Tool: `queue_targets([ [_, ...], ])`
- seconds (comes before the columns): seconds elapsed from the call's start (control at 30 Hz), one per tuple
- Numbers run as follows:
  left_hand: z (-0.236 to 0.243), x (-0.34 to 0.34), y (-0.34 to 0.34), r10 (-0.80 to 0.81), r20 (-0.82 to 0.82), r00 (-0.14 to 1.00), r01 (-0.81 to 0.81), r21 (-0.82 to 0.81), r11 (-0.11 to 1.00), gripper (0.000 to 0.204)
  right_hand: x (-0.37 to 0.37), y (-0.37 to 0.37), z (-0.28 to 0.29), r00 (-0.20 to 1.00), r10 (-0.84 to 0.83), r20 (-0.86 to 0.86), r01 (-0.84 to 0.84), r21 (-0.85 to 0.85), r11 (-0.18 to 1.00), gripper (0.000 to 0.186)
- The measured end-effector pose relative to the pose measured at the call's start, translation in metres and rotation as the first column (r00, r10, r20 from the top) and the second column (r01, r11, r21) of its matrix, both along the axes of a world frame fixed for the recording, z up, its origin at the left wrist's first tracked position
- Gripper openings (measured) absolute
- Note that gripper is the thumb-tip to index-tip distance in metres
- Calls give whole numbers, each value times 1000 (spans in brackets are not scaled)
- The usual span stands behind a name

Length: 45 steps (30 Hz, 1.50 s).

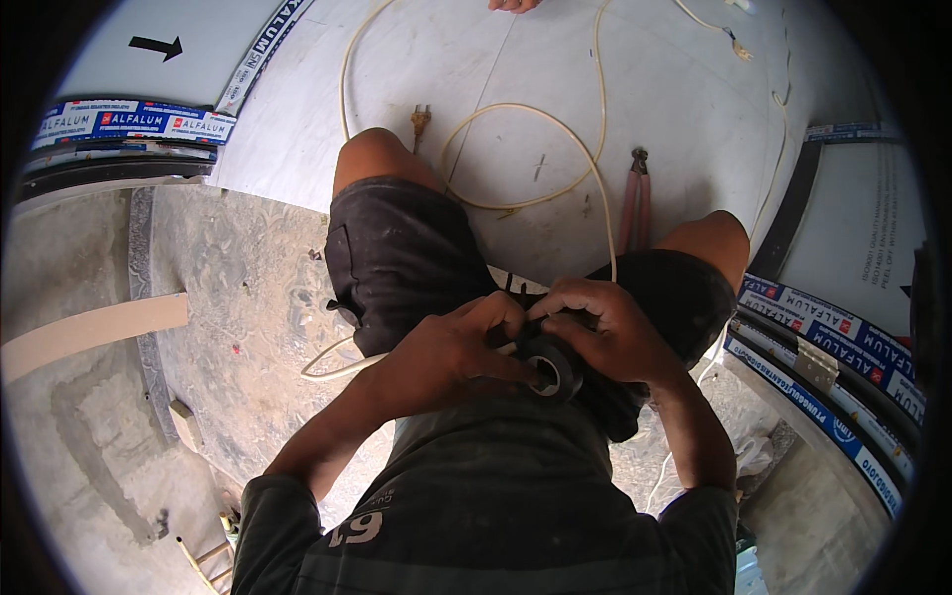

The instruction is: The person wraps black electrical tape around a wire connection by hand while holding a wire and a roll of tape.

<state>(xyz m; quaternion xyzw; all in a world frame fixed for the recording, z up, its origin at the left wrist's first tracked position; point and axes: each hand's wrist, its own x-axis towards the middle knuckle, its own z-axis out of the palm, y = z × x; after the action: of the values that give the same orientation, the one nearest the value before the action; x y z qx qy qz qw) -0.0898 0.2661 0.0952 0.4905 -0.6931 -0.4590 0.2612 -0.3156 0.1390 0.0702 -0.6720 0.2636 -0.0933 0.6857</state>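
The tape roll (568, 361) was between your hands, just in front of your shirt (476, 466). Your left hand (461, 347) grasped it near the white cable (337, 375); what your right hand's (602, 329) bent fingers held, I could not tell. Probably, steady cable and tight tape served best.

The scene is covered by a single head view, taken through a wide fisheye lens from the left of two head-mounted positions. The camera is aimed steeply downward: the dark shirt (486, 496) is seen from above in the lower part, while the white surface (426, 59) beyond the knees is shown at the top. The left hand (456, 352) and right hand (605, 327) are framed at close range, just below centre. Straight edges are bowed toward the rim – itself bounded by black.
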Motion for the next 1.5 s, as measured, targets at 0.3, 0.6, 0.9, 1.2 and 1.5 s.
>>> queue_targets([
  [0.3, -8, -5, 6, -22, 237, 971, 46, -94, 994, 23, -2, -8, -10, 990, 137, -23, -130, 202, 971, 15],
  [0.6, -13, -8, 9, 93, 26, 995, -89, -129, 988, 9, 2, -4, 3, 990, 107, -91, -102, 54, 993, 18],
  [0.9, 0, 8, -9, 331, -14, 944, -250, 625, 739, 52, 4, 26, 21, 994, -52, -93, 24, -277, 960, 14],
  [1.2, -11, 4, -22, 333, -128, 934, -58, 866, 496, 54, 1, 31, 28, 995, -43, -95, -8, -486, 874, 12],
  [1.5, -25, -2, -12, 334, -130, 933, -123, 759, 640, 33, -8, 33, 24, 954, 96, -285, -231, -492, 840, 17],
])
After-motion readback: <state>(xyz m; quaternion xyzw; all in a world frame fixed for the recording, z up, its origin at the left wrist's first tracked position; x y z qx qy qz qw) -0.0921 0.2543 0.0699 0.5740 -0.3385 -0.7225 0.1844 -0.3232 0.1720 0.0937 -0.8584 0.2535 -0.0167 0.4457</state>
